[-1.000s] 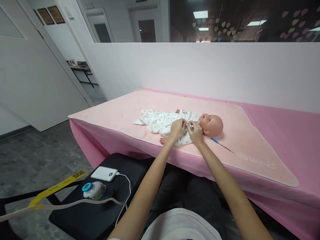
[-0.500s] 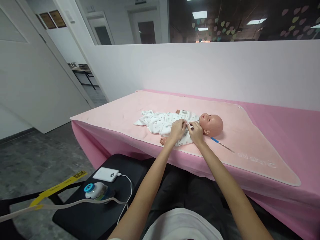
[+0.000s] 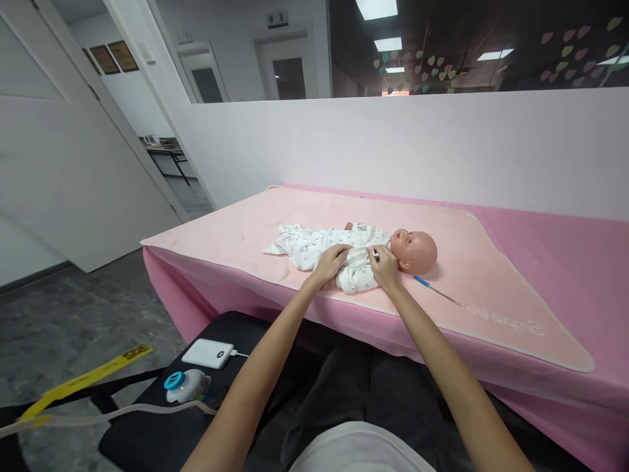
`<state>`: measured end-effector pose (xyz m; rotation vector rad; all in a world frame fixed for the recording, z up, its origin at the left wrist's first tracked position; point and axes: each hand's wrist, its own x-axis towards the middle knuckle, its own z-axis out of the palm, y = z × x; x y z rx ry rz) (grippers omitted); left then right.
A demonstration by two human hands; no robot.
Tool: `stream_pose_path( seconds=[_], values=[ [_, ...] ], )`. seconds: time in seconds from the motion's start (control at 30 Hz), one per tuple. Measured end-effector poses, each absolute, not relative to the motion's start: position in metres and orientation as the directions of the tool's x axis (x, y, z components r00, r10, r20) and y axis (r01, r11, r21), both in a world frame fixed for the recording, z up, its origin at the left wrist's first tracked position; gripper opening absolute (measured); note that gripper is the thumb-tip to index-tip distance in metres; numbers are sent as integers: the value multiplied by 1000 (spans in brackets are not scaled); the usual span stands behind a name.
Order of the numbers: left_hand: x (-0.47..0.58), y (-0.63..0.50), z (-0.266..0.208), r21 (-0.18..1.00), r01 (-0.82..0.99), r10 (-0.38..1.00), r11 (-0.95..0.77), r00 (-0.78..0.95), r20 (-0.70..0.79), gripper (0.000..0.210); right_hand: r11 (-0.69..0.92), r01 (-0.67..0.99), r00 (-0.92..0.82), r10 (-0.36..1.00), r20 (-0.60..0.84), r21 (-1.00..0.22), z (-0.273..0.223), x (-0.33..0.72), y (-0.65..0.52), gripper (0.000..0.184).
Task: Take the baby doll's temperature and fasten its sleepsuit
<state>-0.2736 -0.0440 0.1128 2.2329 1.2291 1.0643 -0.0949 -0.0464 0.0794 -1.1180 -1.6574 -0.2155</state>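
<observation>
A bald baby doll (image 3: 417, 252) lies on its back, head to the right, dressed in a white printed baby outfit (image 3: 307, 246). My left hand (image 3: 331, 263) is at the near side of the doll's body, fingertips closed on the outfit's cloth over the front. Close to the doll's neck, my right hand (image 3: 385, 266) pinches the edge of the same outfit. A pale edge of cloth runs straight between both hands. Something small and dark shows at my right fingertips, too small to name. The doll's near arm is mostly hidden.
Under the doll is a pale pink mat (image 3: 491, 262) on a pink-covered table (image 3: 580, 249). A blue-handled thin tool (image 3: 437, 290) lies near the head. On a black chair (image 3: 157, 436) at left are a white power bank (image 3: 209, 353) and a blue-capped bottle (image 3: 187, 385).
My left hand has moved left and slightly down, away from my right hand, drawing the cloth edge out between them. My right hand stays near the neck. The view has tilted up a little.
</observation>
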Motion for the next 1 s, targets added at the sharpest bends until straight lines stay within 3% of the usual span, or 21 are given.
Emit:
stream_pose_path(
  seconds=[0.13, 0.27, 1.0],
  values=[
    [-271, -51, 109, 485, 699, 811, -525, 239, 534, 26, 541, 751, 17, 557, 830, -378, 79, -94, -47, 27],
    [-264, -59, 107, 427, 781, 799, -457, 149, 582, 22, 537, 757, 16, 554, 832, -372, 79, -94, -48, 28],
    [-263, -61, 106, 449, 799, 810, -401, 80, 581, 18, 541, 757, 8, 554, 833, -367, 79, -94, -47, 27]
  ],
)
